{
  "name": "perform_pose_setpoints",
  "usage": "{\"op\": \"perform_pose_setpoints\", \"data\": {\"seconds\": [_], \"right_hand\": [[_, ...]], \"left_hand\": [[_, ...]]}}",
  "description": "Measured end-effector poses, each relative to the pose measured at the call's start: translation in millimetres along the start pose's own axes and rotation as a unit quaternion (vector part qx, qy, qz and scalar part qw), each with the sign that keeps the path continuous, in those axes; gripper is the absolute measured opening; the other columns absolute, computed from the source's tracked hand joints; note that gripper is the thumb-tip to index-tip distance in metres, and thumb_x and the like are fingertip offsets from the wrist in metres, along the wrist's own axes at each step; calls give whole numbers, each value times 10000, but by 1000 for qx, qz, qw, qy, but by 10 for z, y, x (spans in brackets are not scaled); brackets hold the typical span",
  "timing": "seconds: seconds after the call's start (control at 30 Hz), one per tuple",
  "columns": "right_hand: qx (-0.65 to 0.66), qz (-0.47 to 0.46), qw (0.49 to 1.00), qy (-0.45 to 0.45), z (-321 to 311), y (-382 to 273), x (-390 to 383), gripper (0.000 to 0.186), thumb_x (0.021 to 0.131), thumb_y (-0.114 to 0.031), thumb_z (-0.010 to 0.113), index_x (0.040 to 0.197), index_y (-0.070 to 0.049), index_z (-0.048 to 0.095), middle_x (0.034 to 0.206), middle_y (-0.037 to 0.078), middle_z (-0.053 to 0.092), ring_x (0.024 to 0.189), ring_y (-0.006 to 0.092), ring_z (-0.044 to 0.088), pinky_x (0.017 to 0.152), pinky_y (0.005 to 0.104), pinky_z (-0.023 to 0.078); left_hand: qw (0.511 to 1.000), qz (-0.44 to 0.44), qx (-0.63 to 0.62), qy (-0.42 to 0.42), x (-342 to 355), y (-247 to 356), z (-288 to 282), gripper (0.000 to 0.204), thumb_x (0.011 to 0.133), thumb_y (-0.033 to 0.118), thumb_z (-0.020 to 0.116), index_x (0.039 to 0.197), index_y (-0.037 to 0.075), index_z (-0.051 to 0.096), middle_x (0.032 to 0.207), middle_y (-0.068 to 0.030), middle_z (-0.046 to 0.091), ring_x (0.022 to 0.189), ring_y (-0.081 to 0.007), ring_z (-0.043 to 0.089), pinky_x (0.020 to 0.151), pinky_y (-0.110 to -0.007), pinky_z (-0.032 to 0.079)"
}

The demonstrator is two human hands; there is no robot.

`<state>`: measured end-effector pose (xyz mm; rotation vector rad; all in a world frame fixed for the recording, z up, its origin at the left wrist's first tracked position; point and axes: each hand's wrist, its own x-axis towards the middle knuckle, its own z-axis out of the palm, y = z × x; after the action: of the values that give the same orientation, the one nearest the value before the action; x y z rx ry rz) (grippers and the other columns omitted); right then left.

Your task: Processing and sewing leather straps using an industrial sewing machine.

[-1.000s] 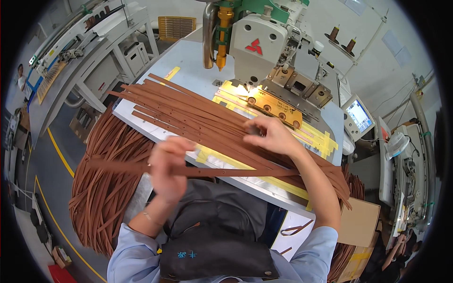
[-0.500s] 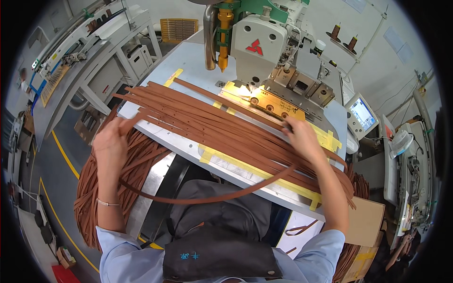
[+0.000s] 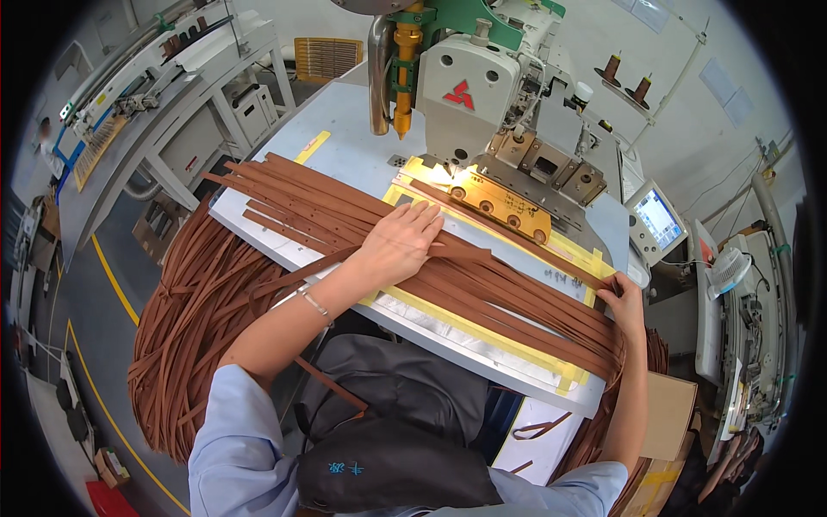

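Brown strap (image 3: 564, 259): running along the near edge of the yellow plate (image 3: 506, 207), in front of the machine head (image 3: 469, 99).
Right hand (image 3: 622, 302): thumb and fingertips closed on that strap; a light, even pull should straighten it without stretching.
Left hand (image 3: 401, 244): fingers extended, palm down over the strap bundle (image 3: 491, 289); cannot tell whether it grips anything beneath.
Alignment: best checked against the plate's edge, flat and untwisted.
Caution: keep loose straps off the straightened one, fingertips clear of the plate.
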<state>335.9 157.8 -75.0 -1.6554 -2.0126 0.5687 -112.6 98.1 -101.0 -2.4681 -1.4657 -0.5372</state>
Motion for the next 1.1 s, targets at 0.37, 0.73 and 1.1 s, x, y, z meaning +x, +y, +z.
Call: {"op": "perform_pose_setpoints", "data": {"seconds": [0.37,0.73,1.1], "right_hand": [[21,1,1000,-1,22,-168,140,210,729,21,726,888,56,592,714,69,601,673,120,515,654,271,454],[-12,-3,999,-44,-26,-162,261,192,730,22,722,890,39,617,716,52,599,667,115,522,640,272,453],[-211,-95,972,47,339,-725,140,307,755,4,690,1057,-5,635,968,170,618,851,369,612,752,398,488]], "left_hand": [[996,-88,-6,-29,211,-88,203,559,851,188,639,1350,7,464,1414,-145,461,1341,-272,399,1080,-388,337],[985,-169,16,-33,277,-98,225,520,900,318,579,1360,99,474,1370,-184,436,1310,-400,385,996,-573,336],[979,-179,75,-63,288,-81,265,472,906,229,509,1351,76,494,1326,-209,468,1302,-406,393,997,-607,317]]}}
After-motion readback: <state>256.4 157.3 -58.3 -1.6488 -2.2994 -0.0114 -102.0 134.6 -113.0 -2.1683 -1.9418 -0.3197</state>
